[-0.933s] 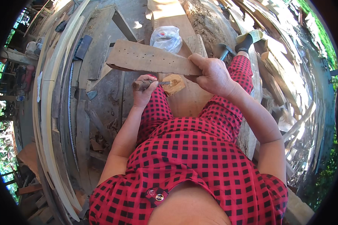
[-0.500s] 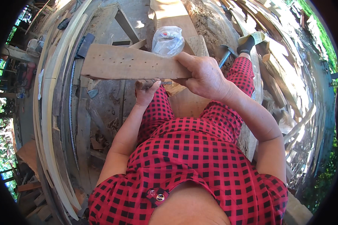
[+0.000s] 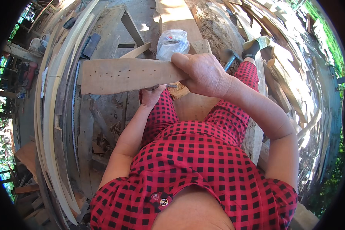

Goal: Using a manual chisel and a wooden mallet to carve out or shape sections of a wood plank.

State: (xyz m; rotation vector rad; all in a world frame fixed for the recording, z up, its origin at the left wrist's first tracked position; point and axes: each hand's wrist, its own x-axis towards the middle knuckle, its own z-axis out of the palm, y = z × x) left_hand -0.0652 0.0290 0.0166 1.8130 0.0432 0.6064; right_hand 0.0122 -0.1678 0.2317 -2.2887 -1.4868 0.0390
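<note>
My right hand (image 3: 205, 74) is closed around the right end of a flat wooden board (image 3: 126, 74), thumb on top. Small dark holes run across the board's face, which is held up in front of me. Below its lower edge is my left hand (image 3: 152, 96), by my left knee; its fingers curl, partly hidden by the board, around something I cannot make out. A thin piece sticks out to the right of that hand. Just beyond the board stands a clear plastic bag (image 3: 172, 46) with small things inside.
A hammer (image 3: 230, 61) with a blue handle lies near my right foot. Between my legs a wide plank (image 3: 191, 107) runs away from me. Long wooden strips (image 3: 51, 111) line the left side, beside a dark rectangular piece (image 3: 90, 46). Rough timber (image 3: 283, 76) is heaped at the right.
The board's left end has dropped a little toward me, and its face shows broader. My left hand has shifted slightly to the right and down, more covered by the board.
</note>
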